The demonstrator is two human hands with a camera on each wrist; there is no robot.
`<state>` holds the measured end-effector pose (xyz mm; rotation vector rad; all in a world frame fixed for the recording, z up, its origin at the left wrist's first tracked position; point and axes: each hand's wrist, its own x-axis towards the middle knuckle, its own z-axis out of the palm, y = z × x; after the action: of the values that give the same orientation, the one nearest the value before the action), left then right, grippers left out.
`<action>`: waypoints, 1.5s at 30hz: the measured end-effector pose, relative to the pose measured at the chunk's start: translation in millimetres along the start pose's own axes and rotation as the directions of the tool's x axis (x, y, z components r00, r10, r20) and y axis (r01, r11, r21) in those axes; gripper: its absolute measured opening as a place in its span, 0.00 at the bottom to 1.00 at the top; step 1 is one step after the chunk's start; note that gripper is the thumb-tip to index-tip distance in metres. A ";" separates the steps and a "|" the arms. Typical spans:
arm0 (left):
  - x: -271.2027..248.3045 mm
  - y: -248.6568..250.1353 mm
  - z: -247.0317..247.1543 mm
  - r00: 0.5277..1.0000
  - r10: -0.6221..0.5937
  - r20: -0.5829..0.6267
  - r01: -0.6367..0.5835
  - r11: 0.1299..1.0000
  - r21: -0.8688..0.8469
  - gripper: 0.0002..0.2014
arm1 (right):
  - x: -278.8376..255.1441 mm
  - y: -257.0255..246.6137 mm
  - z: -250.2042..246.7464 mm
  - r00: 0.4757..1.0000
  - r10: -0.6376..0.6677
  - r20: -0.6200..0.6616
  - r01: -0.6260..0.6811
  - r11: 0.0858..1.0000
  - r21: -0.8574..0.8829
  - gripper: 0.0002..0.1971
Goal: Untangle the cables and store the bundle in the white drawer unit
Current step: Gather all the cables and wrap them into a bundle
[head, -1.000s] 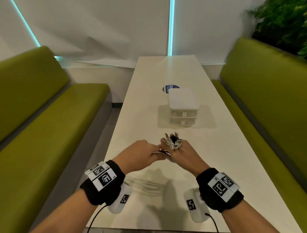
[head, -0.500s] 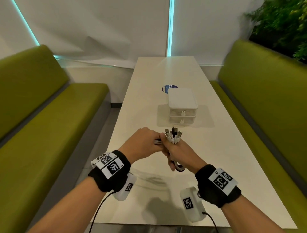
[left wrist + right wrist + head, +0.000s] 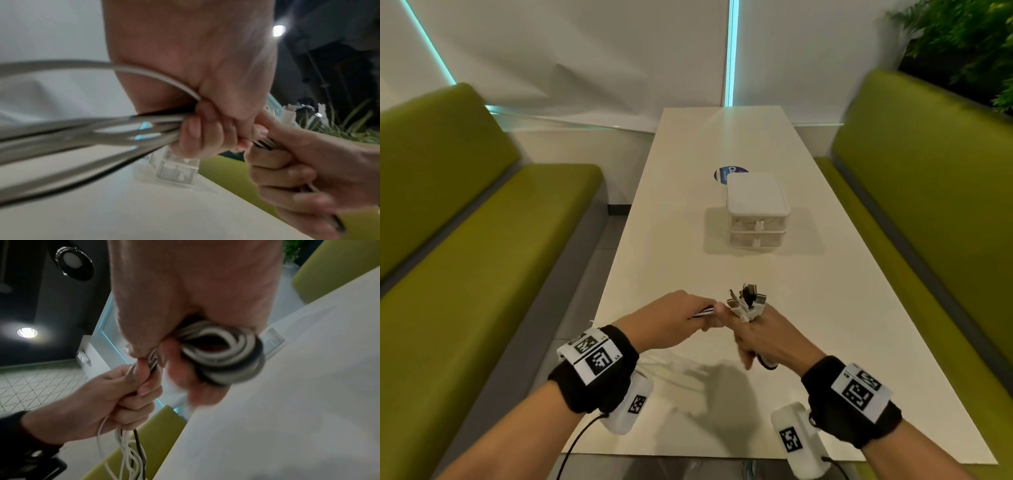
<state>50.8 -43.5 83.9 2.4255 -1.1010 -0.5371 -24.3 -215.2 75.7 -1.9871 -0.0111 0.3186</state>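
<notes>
- The right hand [image 3: 763, 339] gripped the cables [image 3: 222, 353], wound in loops round its fingers [image 3: 201, 386], with the plugs [image 3: 746, 301] sticking up above its fist.
- The left hand [image 3: 671, 318], just beside it, closed its curled fingers round the loose strands, which trailed down below it.
- The white drawer unit [image 3: 756, 212] stood farther along the table [image 3: 859, 325], well apart from both hands; its drawers looked closed, though blur made that unsure.
</notes>
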 end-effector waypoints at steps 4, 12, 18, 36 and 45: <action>1.9 -6.4 -10.1 0.998 0.059 -0.010 -0.059 0.996 0.070 0.10 | 0.7 -7.1 -6.4 0.993 -0.022 0.114 0.001 0.983 0.184 0.22; -20.0 -10.5 6.3 0.992 -0.126 -0.033 0.095 0.874 -0.477 0.21 | -4.6 -15.1 -10.9 0.998 0.050 0.030 -0.056 0.960 0.274 0.27; -7.1 -7.8 -0.4 0.972 -0.146 -0.183 0.027 0.846 -0.532 0.24 | 2.5 -18.9 -8.7 0.999 0.026 0.031 -0.031 0.986 0.162 0.14; -4.1 8.9 34.9 0.868 -0.164 -0.468 0.121 0.985 -0.119 0.23 | 22.2 -7.3 -0.5 0.957 0.204 -0.206 -0.068 0.848 0.526 0.31; 7.9 23.1 37.6 0.905 -0.177 -0.388 0.183 0.983 -0.022 0.21 | 20.3 -4.8 8.4 0.943 0.160 -0.292 0.021 0.847 0.531 0.30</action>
<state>22.6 -71.5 63.1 2.5136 -0.7200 -0.0875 -6.0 -202.5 72.3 -1.4651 0.3322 0.0226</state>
